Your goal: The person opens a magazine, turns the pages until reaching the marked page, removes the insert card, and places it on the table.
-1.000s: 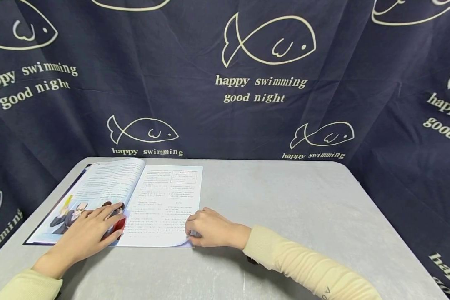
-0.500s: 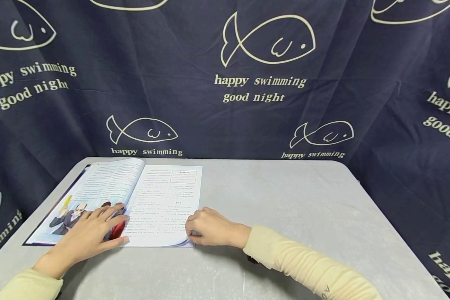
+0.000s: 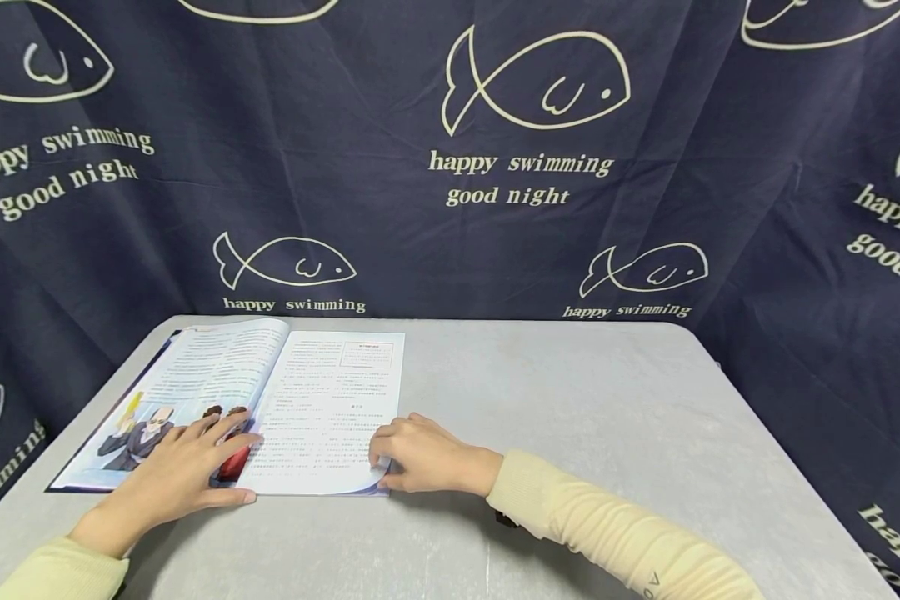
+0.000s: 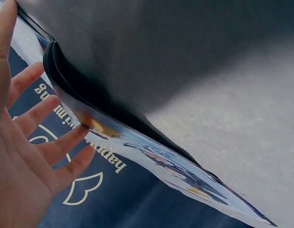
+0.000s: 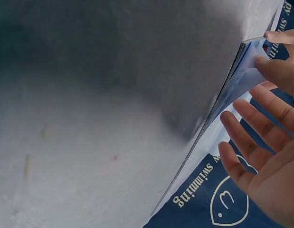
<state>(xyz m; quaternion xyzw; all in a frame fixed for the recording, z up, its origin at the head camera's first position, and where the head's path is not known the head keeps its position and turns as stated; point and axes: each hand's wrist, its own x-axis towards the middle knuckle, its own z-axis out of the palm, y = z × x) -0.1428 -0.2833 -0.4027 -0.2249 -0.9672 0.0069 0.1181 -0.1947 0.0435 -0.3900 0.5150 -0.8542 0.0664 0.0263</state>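
An open magazine point(image 3: 281, 392) is spread out at the left of the table point(image 3: 570, 400), and its near right corner is bowed up. That corner is met by the thumb of the right hand point(image 3: 423, 457); the 4 fingers are splayed, no clamp made. The left page is covered by the left hand point(image 3: 172, 472), nothing gripped. Here, 2 sheets could be lifted together if they cling, or a crease pressed in by an over-pushed thumb.
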